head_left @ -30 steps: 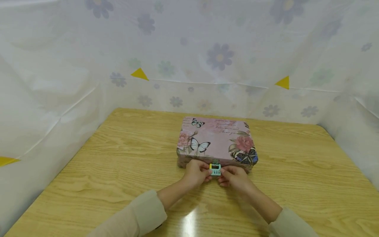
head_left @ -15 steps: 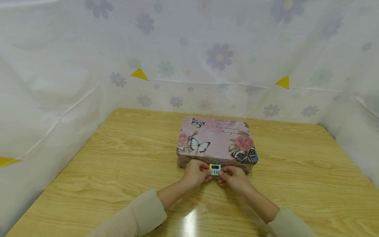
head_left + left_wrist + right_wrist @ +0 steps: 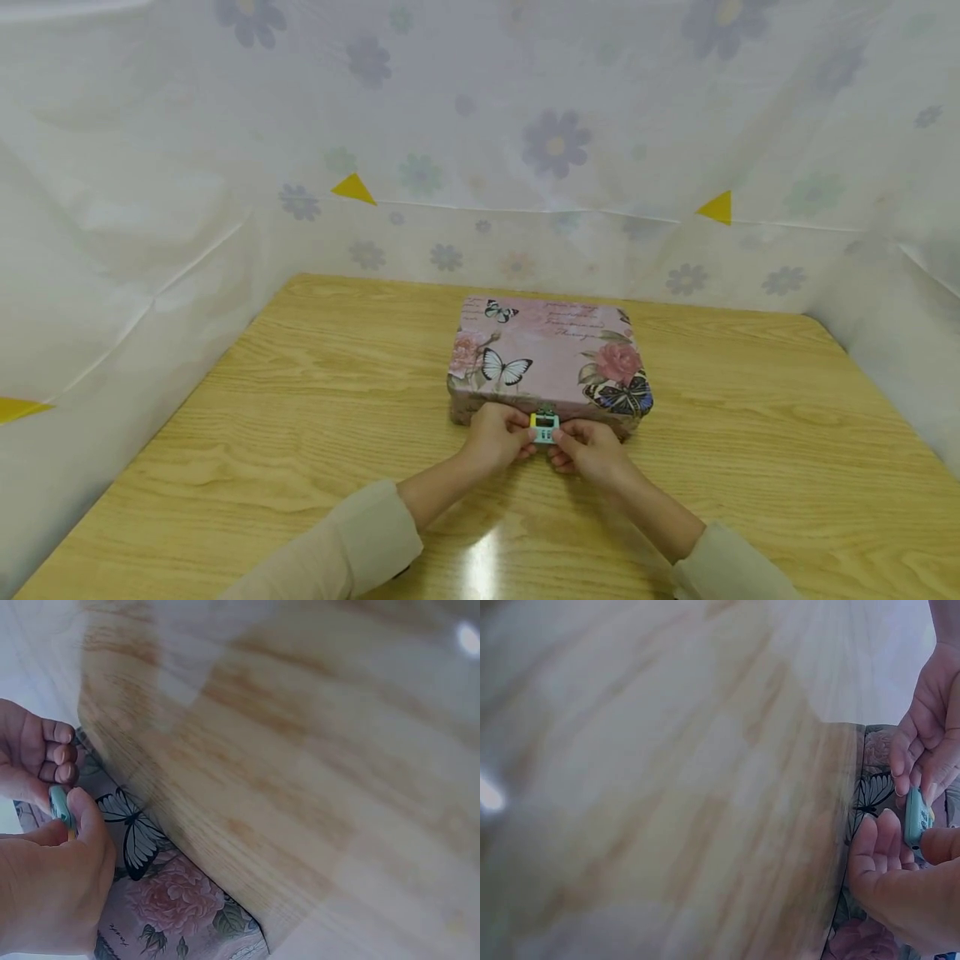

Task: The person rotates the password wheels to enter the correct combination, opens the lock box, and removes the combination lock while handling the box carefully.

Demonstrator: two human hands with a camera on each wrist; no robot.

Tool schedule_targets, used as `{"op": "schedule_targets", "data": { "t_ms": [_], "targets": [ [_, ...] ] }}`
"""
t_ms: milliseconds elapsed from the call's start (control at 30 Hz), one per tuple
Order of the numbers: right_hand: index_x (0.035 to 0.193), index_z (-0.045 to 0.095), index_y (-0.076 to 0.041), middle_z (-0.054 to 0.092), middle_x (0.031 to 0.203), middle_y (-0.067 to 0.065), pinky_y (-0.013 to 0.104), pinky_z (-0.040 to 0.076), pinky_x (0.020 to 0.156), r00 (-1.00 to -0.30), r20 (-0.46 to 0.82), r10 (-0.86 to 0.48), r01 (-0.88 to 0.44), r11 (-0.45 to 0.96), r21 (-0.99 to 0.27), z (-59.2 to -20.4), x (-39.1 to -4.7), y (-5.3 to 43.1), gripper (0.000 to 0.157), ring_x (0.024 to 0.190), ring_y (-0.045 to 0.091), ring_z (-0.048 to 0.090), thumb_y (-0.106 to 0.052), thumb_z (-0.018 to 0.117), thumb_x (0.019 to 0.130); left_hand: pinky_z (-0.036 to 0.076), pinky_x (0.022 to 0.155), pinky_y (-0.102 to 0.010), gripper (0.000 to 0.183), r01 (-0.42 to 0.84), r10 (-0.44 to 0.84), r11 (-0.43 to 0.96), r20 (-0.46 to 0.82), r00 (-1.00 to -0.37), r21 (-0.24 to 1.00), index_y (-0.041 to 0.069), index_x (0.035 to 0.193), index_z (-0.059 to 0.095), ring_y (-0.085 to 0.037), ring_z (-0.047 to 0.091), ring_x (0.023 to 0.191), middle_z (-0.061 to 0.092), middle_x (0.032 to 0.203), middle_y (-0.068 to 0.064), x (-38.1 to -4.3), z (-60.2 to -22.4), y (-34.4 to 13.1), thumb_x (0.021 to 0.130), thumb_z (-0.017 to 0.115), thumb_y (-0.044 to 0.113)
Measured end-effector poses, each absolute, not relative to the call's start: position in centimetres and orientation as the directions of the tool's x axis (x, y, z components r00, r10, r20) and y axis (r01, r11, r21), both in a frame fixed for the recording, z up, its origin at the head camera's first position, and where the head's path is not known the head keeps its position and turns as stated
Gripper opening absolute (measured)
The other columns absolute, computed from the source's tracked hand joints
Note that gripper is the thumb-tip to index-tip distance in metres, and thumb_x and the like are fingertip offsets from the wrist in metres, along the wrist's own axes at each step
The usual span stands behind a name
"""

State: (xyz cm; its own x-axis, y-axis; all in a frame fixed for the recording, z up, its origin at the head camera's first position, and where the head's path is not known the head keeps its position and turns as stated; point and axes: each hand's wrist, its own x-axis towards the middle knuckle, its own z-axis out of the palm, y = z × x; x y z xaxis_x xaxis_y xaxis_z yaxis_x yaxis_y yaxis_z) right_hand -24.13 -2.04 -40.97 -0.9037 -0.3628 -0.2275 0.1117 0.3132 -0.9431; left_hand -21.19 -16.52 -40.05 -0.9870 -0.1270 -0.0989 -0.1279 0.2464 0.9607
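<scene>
A small teal combination padlock (image 3: 545, 427) with a yellow left edge hangs at the front clasp of a pink tin box (image 3: 547, 342) printed with butterflies and roses. My left hand (image 3: 495, 437) pinches the padlock's left side between thumb and fingers. From the right, my right hand (image 3: 598, 450) grips it too, its thumb over the rightmost of the number dials and its fingers curled behind. In the right wrist view the padlock (image 3: 917, 817) is seen edge-on between both hands. The left wrist view shows the left thumb and forefinger on the padlock (image 3: 63, 806).
The box lies closed on a wood-grain table (image 3: 337, 400), towards the back edge. A white sheet with flowers (image 3: 465, 150) hangs behind and along the sides, with yellow triangles (image 3: 354, 189) on it. Light reflects off the tabletop near the front.
My right thumb has shifted slightly left, from the padlock's right edge onto its rightmost dial. The left hand and the box have stayed in place.
</scene>
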Motion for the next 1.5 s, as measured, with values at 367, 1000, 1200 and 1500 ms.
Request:
{"op": "schedule_targets", "data": {
  "t_ms": [367,1000,1200,1500],
  "targets": [
    [0.107,0.051,0.018,0.062,0.076,0.005,0.022,0.058,0.064,-0.888,-0.241,-0.391,0.148,0.252,-0.956,-41.04,-24.14,-1.67,0.027,0.065,0.007,0.060,-0.005,0.041,0.097,0.060,0.057,-0.029,0.011,-0.114,-0.120,0.234,-0.088,-0.989,0.965,-0.019,0.089,0.061,-0.034,0.069,0.066,0.066,0.076,-0.029,-21.17,-39.95,-16.57,0.082,0.060,-0.010],
    [0.110,0.047,0.017,0.063,0.080,0.006,0.022,0.058,0.066,-0.877,-0.266,-0.400,0.190,0.220,-0.957,-40.97,-24.10,-1.74,0.025,0.068,0.008,0.060,-0.003,0.048,0.094,0.060,0.057,-0.028,0.010,-0.113,-0.125,0.242,-0.084,-0.989,0.964,-0.018,0.088,0.061,-0.032,0.069,0.064,0.066,0.074,-0.029,-21.11,-39.88,-16.57,0.082,0.061,-0.010],
    [0.109,0.048,0.016,0.062,0.080,0.006,0.022,0.057,0.065,-0.877,-0.270,-0.397,0.186,0.239,-0.953,-40.80,-24.10,-1.85,0.024,0.067,0.007,0.060,-0.004,0.047,0.095,0.060,0.057,-0.028,0.009,-0.112,-0.125,0.248,-0.083,-0.989,0.962,-0.017,0.088,0.061,-0.032,0.068,0.064,0.065,0.073,-0.027,-21.14,-39.91,-16.58,0.082,0.061,-0.010],
    [0.104,0.051,0.015,0.062,0.075,0.004,0.022,0.057,0.063,-0.880,-0.265,-0.394,0.167,0.266,-0.950,-40.75,-24.06,-1.98,0.024,0.064,0.007,0.059,-0.007,0.046,0.096,0.060,0.058,-0.030,0.009,-0.097,-0.116,0.244,-0.070,-0.991,0.965,-0.018,0.087,0.060,-0.035,0.068,0.066,0.065,0.074,-0.027,-21.14,-39.85,-16.58,0.081,0.061,-0.011]
  ]
}}
